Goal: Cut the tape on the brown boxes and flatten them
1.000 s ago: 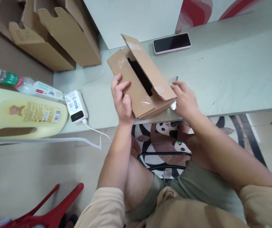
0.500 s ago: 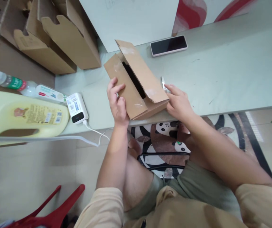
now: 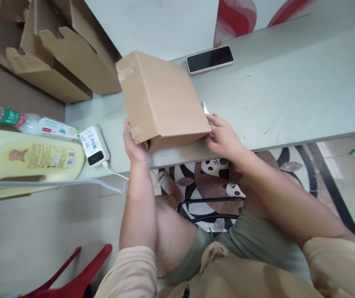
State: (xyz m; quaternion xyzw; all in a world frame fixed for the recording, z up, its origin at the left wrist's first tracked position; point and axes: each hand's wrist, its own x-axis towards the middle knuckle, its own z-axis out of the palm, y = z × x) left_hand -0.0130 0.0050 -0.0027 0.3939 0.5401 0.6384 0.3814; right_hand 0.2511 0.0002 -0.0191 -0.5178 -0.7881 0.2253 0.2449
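The box (image 3: pixel 161 97) was tipped up on the near edge of the table (image 3: pixel 289 95), its plain closed face turned to the camera and its near corner standing out past the table's rim. The left hand (image 3: pixel 135 145) gripped the lower left corner, with the fingers curled out of sight behind the cardboard. The right hand (image 3: pixel 224 138) lay with fingers stretched against the lower right corner, over a small metal piece (image 3: pixel 205 108). I could not tell whether it held that piece or only rested on it.

The grip looked thin for a tilted box – one corner pinched, the other only propped. If the left fingers had slid on the smooth cardboard or on the glossy patch at that corner, the box would probably have rolled off the rim toward the lap below. The metal piece sat just beside the rim too, so a nudge from the box or the palm might have sent it over, and if it had a sharp edge it could have nicked the fingers lying on it.

A swing to the left risked catching the white charger (image 3: pixel 94 145) – its cable (image 3: pixel 115 176) hung over the edge and could drag it down. The phone (image 3: pixel 210 59) lay near the box's far corner, within reach of a push.
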